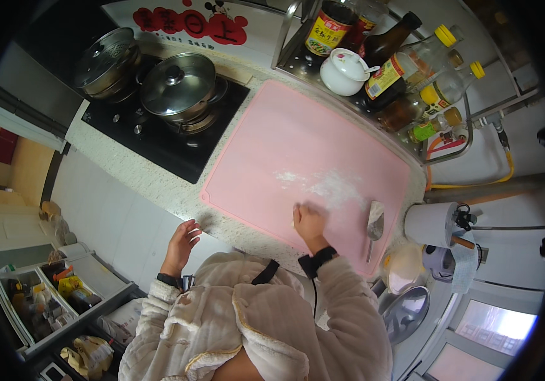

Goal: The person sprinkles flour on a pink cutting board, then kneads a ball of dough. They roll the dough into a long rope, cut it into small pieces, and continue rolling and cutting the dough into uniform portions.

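Note:
My right hand (308,222) is curled into a loose fist over the near part of a pink silicone mat (272,138). Its palm is turned away, so the inside of the fist is hidden. White powder, like flour (332,188), lies scattered on the mat just beyond that hand. To its right rests a metal scoop (375,224) with pale powder in its bowl and its handle towards me. My left hand (184,245) hangs by the counter's front edge, left of the mat, fingers apart and holding nothing.
Two lidded pots, one near (177,85) and one farther left (108,62), stand on a black gas hob (158,138). Sauce bottles (386,81) and a white lidded jar (344,71) crowd a metal rack. At right are a white container (429,223) and a plastic bowl (402,266).

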A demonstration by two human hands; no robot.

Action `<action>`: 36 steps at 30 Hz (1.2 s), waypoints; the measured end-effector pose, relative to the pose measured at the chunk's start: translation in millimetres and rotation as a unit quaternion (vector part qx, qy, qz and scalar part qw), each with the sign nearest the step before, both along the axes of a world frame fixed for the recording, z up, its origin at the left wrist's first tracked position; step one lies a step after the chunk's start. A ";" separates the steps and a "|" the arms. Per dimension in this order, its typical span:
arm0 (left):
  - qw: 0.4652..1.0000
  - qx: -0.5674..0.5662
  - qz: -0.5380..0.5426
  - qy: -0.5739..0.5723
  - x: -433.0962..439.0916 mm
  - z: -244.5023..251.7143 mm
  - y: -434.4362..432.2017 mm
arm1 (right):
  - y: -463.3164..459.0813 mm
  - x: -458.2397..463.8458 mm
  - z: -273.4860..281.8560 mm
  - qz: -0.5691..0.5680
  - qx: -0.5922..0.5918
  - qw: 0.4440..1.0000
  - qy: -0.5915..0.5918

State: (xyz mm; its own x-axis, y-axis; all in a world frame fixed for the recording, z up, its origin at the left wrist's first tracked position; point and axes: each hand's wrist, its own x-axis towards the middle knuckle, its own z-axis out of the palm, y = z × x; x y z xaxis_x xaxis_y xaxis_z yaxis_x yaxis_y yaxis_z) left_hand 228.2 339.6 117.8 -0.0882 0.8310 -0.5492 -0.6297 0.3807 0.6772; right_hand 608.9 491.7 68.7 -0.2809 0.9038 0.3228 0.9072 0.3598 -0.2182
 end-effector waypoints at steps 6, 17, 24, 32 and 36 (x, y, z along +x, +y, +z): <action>1.000 -0.021 0.014 0.005 4.0 -0.5 6.8 | -14.6 8.4 -12.8 0.040 0.050 0.997 0.031; 1.000 0.000 -0.015 0.014 9.3 4.1 6.0 | 64.4 13.0 3.3 -0.011 0.002 1.000 0.022; 1.000 -0.017 -0.016 0.012 5.9 0.0 -2.0 | -9.2 9.1 18.1 -0.007 -0.061 0.998 -0.032; 0.999 -0.047 0.020 0.010 10.7 -0.2 -2.1 | -16.1 19.6 9.5 0.045 -0.173 0.982 -0.065; 1.000 -0.017 -0.001 0.022 9.9 1.7 0.3 | 21.9 20.3 6.6 0.041 -0.154 0.979 -0.124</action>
